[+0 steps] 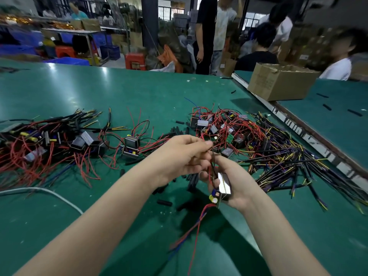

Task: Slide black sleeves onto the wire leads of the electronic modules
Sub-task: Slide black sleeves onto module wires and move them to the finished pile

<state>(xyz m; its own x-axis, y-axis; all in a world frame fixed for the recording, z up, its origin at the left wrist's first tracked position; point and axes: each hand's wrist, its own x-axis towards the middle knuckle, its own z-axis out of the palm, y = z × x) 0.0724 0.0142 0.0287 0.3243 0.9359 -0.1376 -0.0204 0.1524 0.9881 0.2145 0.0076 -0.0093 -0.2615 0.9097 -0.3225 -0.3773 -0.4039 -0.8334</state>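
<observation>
The right hand (237,182) curls its fingers around a small black box-shaped electronic module (224,186) with a shiny metal face and yellow and blue parts on its near end, holding it above the green table mat (139,92). Thin red and blue wire leads (191,230) hang from the module's near end toward the person. The left hand (179,156) pinches a dark lead (213,164) that rises from the module, thumb and fingertips closed on it just above the right hand; whether a sleeve is already on that lead cannot be told. Short black tube sleeves (164,202) lie scattered on the mat beneath and just beside both hands. A heap of modules with red wires (221,126) sits beyond the hands, another heap (49,142) lies to the left, and a bundle of black, yellow and purple cables (288,156) spreads to the right. A brown cardboard box (278,82) stands on the neighbouring table.
</observation>
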